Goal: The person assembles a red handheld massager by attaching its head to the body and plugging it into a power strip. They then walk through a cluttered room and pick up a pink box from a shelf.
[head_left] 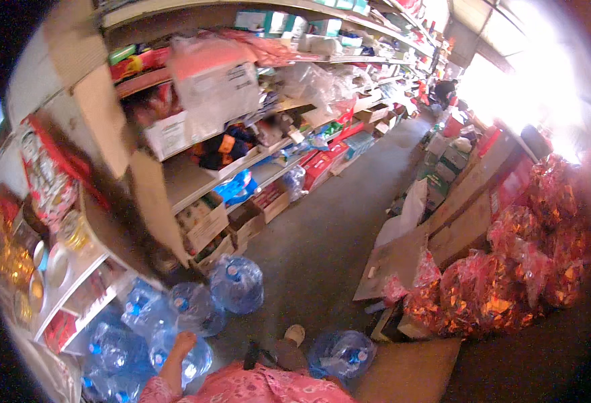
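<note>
My left hand [185, 340] hangs low at my left side with its fingers curled closed. Its palm is turned from sight, so anything inside is hidden. Behind it in the picture stands a clear blue water jug [201, 359]; whether the two touch, I cannot tell. More large jugs cluster around it, among them an upright one with a blue cap [237, 285] at the aisle's edge. My right hand is out of view. Beside my foot [295, 334], to the right, lies another water jug [342, 354] in clear wrap.
Long shelves [201, 178] of packaged goods and cartons line the left side. On the right, red-and-orange plastic-wrapped bundles [490, 292] and cardboard [393, 265] border the grey floor aisle [336, 215]. A small white shelf [74, 295] holds jars at far left.
</note>
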`<action>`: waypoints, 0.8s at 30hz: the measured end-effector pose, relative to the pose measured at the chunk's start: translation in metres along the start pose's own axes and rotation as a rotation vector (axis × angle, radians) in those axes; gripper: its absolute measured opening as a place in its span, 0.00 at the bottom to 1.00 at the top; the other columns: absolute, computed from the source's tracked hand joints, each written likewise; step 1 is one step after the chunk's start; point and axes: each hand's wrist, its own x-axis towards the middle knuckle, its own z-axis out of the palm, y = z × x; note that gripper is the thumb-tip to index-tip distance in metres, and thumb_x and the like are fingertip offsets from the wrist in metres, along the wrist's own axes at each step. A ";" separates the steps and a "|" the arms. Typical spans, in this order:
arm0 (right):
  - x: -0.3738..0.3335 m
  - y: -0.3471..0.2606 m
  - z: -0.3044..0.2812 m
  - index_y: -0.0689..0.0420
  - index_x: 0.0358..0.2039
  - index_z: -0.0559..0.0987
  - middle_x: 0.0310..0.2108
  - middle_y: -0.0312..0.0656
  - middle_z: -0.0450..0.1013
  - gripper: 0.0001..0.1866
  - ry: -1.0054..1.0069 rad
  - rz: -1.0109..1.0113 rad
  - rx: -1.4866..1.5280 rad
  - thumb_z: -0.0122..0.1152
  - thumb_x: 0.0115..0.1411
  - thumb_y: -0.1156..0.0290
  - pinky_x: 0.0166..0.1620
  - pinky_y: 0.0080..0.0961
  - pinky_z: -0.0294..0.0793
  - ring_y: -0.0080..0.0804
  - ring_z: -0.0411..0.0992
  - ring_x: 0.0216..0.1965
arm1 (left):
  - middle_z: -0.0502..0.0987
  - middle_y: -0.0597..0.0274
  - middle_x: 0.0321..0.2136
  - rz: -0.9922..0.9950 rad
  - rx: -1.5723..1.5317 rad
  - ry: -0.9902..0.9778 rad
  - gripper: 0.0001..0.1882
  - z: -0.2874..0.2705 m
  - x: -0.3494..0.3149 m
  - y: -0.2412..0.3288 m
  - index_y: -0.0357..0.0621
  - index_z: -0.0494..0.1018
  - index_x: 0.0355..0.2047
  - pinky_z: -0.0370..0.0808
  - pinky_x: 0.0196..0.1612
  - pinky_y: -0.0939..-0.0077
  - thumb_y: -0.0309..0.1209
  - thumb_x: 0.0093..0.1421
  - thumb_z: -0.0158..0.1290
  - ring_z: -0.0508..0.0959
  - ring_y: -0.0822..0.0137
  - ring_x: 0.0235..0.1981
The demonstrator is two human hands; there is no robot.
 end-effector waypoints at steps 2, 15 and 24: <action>0.023 0.007 -0.022 0.54 0.28 0.77 0.24 0.47 0.73 0.19 0.026 0.023 0.039 0.49 0.52 0.50 0.31 0.40 0.71 0.46 0.72 0.28 | 0.75 0.55 0.22 0.039 -0.034 -0.009 0.13 0.011 0.049 0.013 0.35 0.74 0.26 0.71 0.25 0.68 0.35 0.51 0.50 0.76 0.64 0.23; 0.170 0.199 -0.149 0.54 0.29 0.76 0.23 0.45 0.72 0.19 0.252 0.115 0.375 0.47 0.55 0.51 0.30 0.40 0.71 0.43 0.72 0.27 | 0.76 0.58 0.21 -0.160 0.094 -0.476 0.16 0.127 0.213 0.221 0.40 0.76 0.27 0.71 0.26 0.69 0.41 0.51 0.50 0.76 0.66 0.23; 0.283 0.214 -0.182 0.63 0.44 0.71 0.36 0.49 0.72 0.20 -0.019 -0.174 1.390 0.44 0.60 0.60 0.39 0.42 0.72 0.43 0.72 0.37 | 0.77 0.57 0.26 -0.345 0.243 -0.435 0.18 0.117 0.336 0.313 0.41 0.77 0.30 0.72 0.31 0.69 0.43 0.53 0.47 0.76 0.66 0.26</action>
